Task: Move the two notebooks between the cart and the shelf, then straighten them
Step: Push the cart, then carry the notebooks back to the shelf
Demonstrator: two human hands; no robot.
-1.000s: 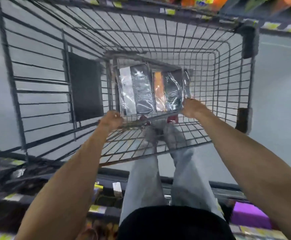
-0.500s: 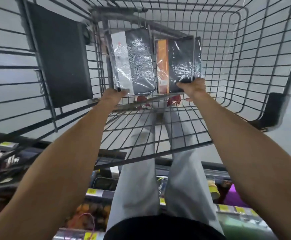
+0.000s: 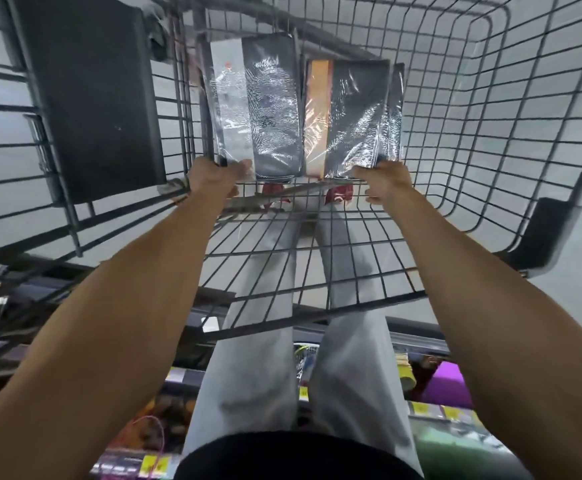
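**NOTEBOOK PAIR GRIPPED IN CART: TRANSFER TO SHELF NOT YET DONE**

Head view.

Position of work items: white-banded notebook [image 3: 258, 109] and orange-banded notebook [image 3: 348, 116], side by side inside the cart [image 3: 490, 140], both wrapped in glossy film. Long axes parallel, running from 6 to 12 o'clock. Inner edges just beside each other; contact not confirmable.

Left hand [image 3: 213, 178]: closed on the 7 o'clock corner of the white-banded notebook, thumb laid on the front face, fingers hidden behind.

Right hand [image 3: 384, 183]: pinching the 5 o'clock corner of the orange-banded notebook, thumb on front, remaining fingers curled underneath.

Key relation: each notebook extending toward 12 o'clock from its own hand, gripped at the near short end only. Arms uncrossed, each hand nearest its own item.

At the 3 o'clock edge of the orange-banded notebook: a further dark wrapped edge; separate item or not, cannot tell.

Black panel [image 3: 88, 91] at 10 o'clock. Shelf [image 3: 421, 407] with yellow tags at 6 o'clock, well apart from both notebooks.

Probable next move: draw both toward 6 o'clock, axes kept parallel. Risk: slippery film, far ends unsupported.
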